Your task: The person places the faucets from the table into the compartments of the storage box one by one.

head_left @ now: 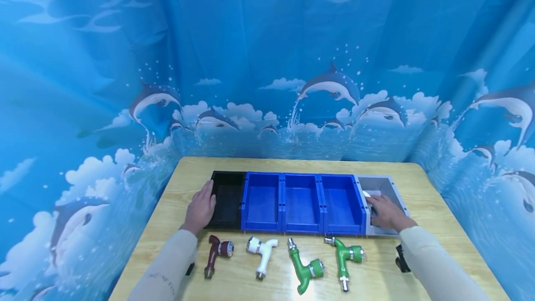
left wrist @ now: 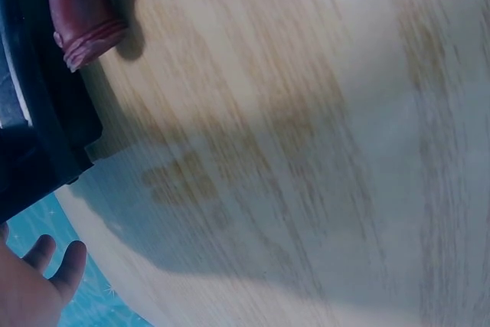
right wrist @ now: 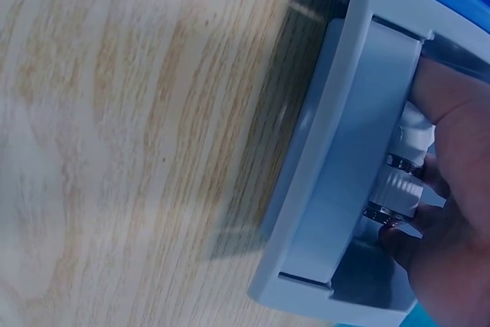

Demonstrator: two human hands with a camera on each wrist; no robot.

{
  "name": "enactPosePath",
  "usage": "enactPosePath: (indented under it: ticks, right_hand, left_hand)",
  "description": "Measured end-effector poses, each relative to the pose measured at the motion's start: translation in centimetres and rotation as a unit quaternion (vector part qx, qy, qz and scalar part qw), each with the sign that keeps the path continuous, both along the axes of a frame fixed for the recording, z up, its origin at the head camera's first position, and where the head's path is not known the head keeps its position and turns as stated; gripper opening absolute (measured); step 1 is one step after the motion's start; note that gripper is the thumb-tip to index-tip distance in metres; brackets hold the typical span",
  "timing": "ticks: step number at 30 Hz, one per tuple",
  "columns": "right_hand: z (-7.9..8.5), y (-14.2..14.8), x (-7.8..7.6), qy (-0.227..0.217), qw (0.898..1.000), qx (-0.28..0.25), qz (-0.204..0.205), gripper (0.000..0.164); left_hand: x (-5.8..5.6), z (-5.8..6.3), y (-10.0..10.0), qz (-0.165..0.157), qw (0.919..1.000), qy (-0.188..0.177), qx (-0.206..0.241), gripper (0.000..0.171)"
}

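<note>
Down inside the grey bin point(head_left: 381, 230), my right hand point(head_left: 385, 212) grips a white tap point(right wrist: 398, 181) with silver rings. Its fingers curl round the tap's ribbed knob in the right wrist view, and the palm hides much of the rest. My left hand point(head_left: 200, 209) lies with fingers extended along the left side of the black bin point(head_left: 227, 199), holding nothing. A maroon tap point(head_left: 213, 257) lies on the table just in front of that bin.
Three blue bins point(head_left: 262, 226) stand between the black and grey ones in one row. Along their front lie another white tap point(head_left: 265, 255) and two green taps point(head_left: 304, 269). A dark object point(head_left: 402, 259) sits beside my right sleeve. Dolphin-printed curtains surround the wooden table point(head_left: 251, 165).
</note>
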State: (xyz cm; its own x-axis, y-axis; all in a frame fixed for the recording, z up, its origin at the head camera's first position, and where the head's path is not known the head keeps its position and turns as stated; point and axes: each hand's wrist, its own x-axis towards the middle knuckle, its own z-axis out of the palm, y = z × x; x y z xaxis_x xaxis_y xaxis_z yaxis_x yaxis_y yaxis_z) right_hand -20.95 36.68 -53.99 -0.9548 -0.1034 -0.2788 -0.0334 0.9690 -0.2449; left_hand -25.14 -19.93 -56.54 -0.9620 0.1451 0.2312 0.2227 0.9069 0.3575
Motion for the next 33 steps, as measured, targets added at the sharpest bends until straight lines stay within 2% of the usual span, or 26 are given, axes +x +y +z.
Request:
enactPosePath:
  ticks: [11,25,33]
  right_hand:
    - [-0.26,0.06,0.11,0.018,1.0,0.006,0.021,0.074]
    - [-0.23,0.12,0.21,0.008,1.0,-0.001,0.018,0.073]
    - [-0.55,0.35,-0.03,0.003,1.0,-0.008,0.011,0.074]
  left_hand:
    - [0.09,0.04,0.07,0.001,1.0,0.002,0.001,0.053]
    - [0.15,0.24,0.14,0.004,1.0,-0.008,-0.001,0.053]
    - [0.11,0.1,0.13,0.006,1.0,-0.002,0.005,0.053]
